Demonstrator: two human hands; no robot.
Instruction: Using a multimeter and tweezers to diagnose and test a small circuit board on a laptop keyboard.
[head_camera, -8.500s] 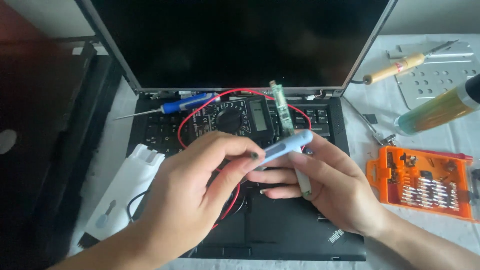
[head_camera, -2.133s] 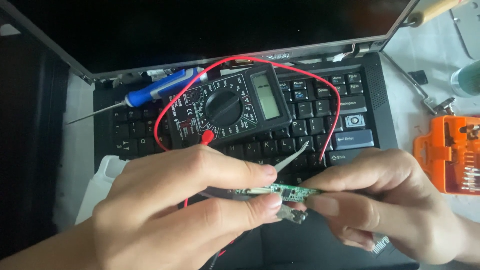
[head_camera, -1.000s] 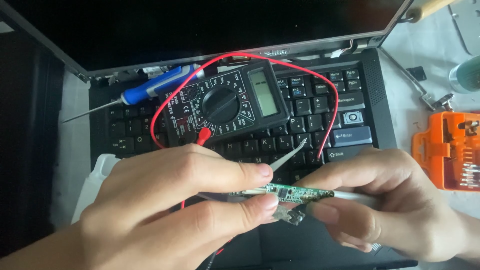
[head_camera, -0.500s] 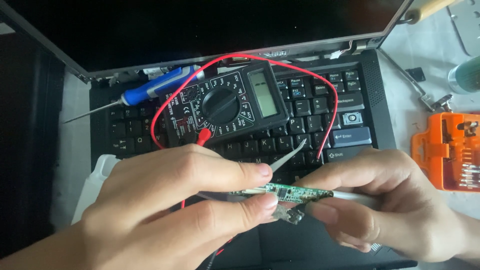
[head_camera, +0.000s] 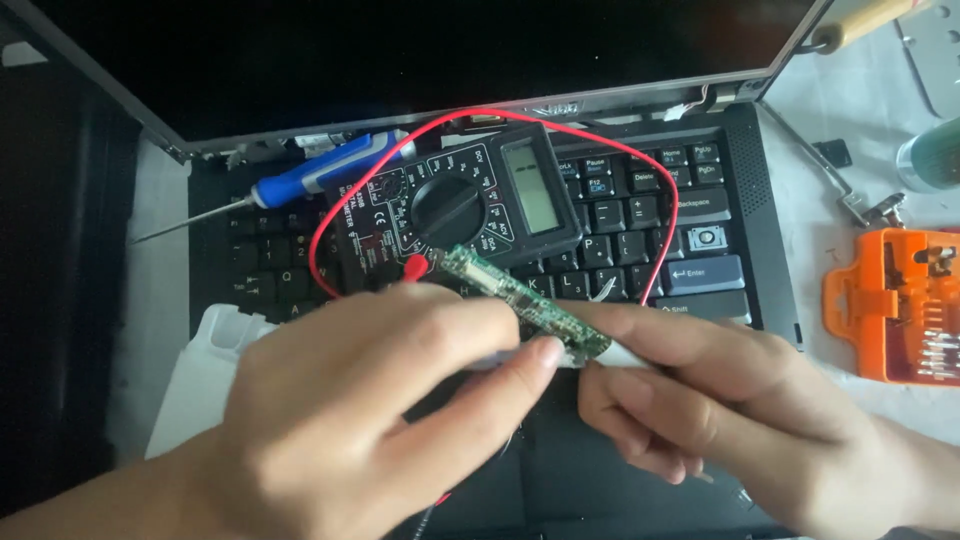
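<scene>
Both hands hold a narrow green circuit board (head_camera: 520, 298) over the keyboard of an open black laptop (head_camera: 700, 215). My left hand (head_camera: 370, 400) pinches the board's near part between thumb and fingers. My right hand (head_camera: 720, 400) grips its lower right end, where a white sleeve shows. The board tilts up to the left, its far end over a black multimeter (head_camera: 460, 205) that lies on the keys. A red lead wire (head_camera: 600, 130) loops around the meter.
A blue-handled screwdriver (head_camera: 320, 175) lies on the keyboard's upper left. An orange case of screwdriver bits (head_camera: 895, 300) sits at the right, with a metal hinge bracket (head_camera: 860, 200) above it. A white plastic piece (head_camera: 205, 370) lies at the laptop's left edge. A wooden-handled tool (head_camera: 870, 18) is top right.
The circuit board has turned from lying level between my fingers to tilting up and left, over the meter's lower edge. Both hands shifted slightly with it.
</scene>
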